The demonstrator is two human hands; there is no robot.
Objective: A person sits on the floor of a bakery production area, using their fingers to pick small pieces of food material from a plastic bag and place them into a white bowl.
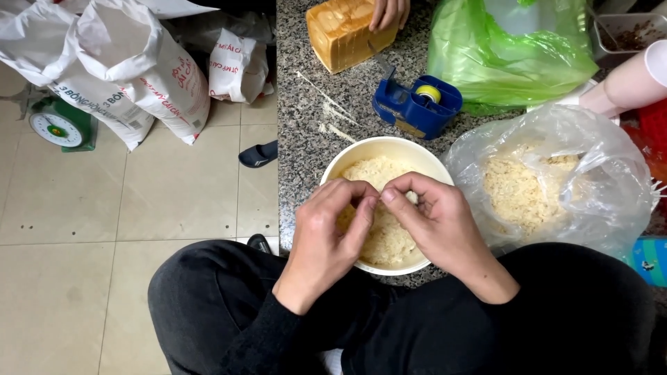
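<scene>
A speckled granite surface (306,83) carries everything, with big white sacks (132,69) and a green scale (59,126) on the tiled floor beside it. On the surface, a green plastic bag (514,55) lies at the back, and a clear plastic bag (556,180) of pale crumbs sits just beside a cream bowl (361,154), which holds more of the same crumbs (385,239). Another person's hand (389,12) rests on a loaf of bread (344,35) near a blue tape dispenser (417,105).

Over the bowl, the left hand (333,229) and right hand (434,219) meet fingertip to fingertip — both curled, pinching a small bit of bread between them that I cannot make out clearly. The step in hand looks like crumbling bread into the bowl — judging by this, the pinch needs a rubbing, tearing motion kept above the bowl.
</scene>
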